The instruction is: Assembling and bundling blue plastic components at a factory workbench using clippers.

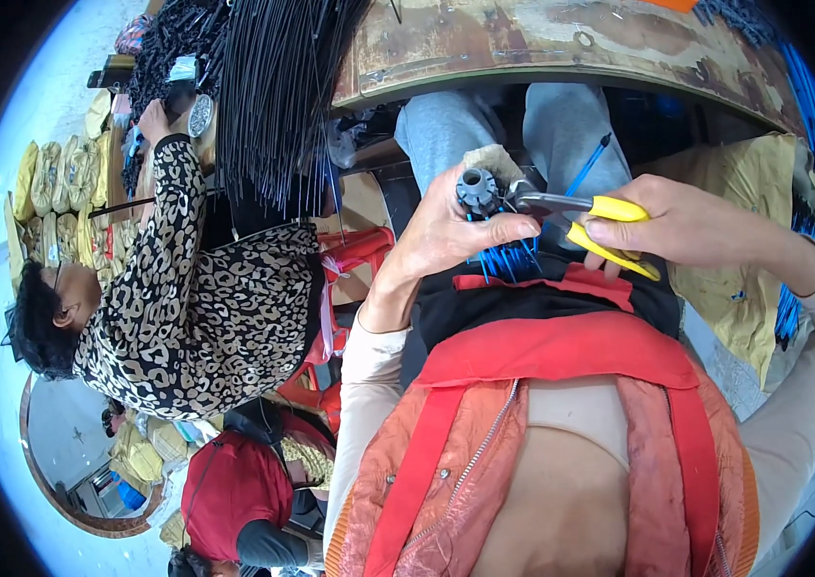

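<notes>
Above my lap, my left hand [424, 234] is closed round a grey, notched tubular hub [478, 190], its round hollow end facing up. Thin blue rods [508, 262] bunch beneath that hand, and one blue rod [588, 163] sticks out beyond it toward the bench. My right hand [672, 219] grips the yellow handles of a pair of pliers [619, 210]. The metal jaws reach left to the hub's side, close to my left fingers. Whether they pinch anything is too small to tell. A piece of tan material [490, 162] lies against my left fingers.
A worn wooden bench [561, 43] stands ahead. Long black rods [278, 96] hang off at its left. A co-worker in a patterned top [201, 308] sits to my left, and another person in red [239, 490] is farther behind. Tan sheeting [739, 260] and blue rods [802, 125] are at right.
</notes>
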{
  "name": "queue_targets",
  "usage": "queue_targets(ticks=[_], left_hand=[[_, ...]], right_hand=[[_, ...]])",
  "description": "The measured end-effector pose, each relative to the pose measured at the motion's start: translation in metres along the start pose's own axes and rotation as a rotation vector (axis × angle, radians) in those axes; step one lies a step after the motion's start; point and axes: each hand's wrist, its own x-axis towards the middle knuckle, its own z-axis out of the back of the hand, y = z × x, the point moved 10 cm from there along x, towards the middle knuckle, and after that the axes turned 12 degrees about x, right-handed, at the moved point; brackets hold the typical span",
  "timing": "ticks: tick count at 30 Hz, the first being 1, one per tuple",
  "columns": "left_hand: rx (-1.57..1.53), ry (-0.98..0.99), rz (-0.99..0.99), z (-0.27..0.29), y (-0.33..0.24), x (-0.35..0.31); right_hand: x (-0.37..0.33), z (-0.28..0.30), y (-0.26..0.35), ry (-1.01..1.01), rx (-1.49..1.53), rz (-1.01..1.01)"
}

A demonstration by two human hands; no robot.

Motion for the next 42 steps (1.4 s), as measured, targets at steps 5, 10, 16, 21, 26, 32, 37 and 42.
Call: queue_targets(ticks=[5, 10, 16, 21, 26, 32, 37, 42], left_hand=[[0.022, -0.032, -0.037, 0.003, -0.001, 0.0], [0.079, -0.062, -0.029, 0.005, 0.0, 0.002], [0.09, -0.149, -0.008, 0.007, -0.001, 0.004], [0.018, -0.196, -0.006, 0.014, 0.003, 0.005], [0.073, -0.505, -0.064, 0.067, -0.01, -0.001], [-0.61, -0.607, -0.396, 0.153, -0.07, -0.022], [-0.942, -0.852, -0.217, 0.134, -0.018, -0.01], [-1.494, -0.547, 0.105, 0.05, 0.072, 0.049]], right_hand=[[-0.006, -0.004, 0.006, 0.037, 0.017, -0.178], [-0.009, 0.002, 0.002, -0.07, -0.091, -0.265], [-0.017, 0.006, 0.054, -0.154, -0.644, 0.32], [-0.009, 0.013, 0.055, -0.236, -0.609, 0.15], [0.004, 0.076, 0.04, -0.626, -0.862, 0.305], [-0.028, 0.19, -0.013, -1.158, -1.352, 0.342], [-0.033, 0.077, 0.026, -0.754, -0.768, 0.782], [-0.034, 0.049, 0.024, -0.542, 0.207, 1.34]])
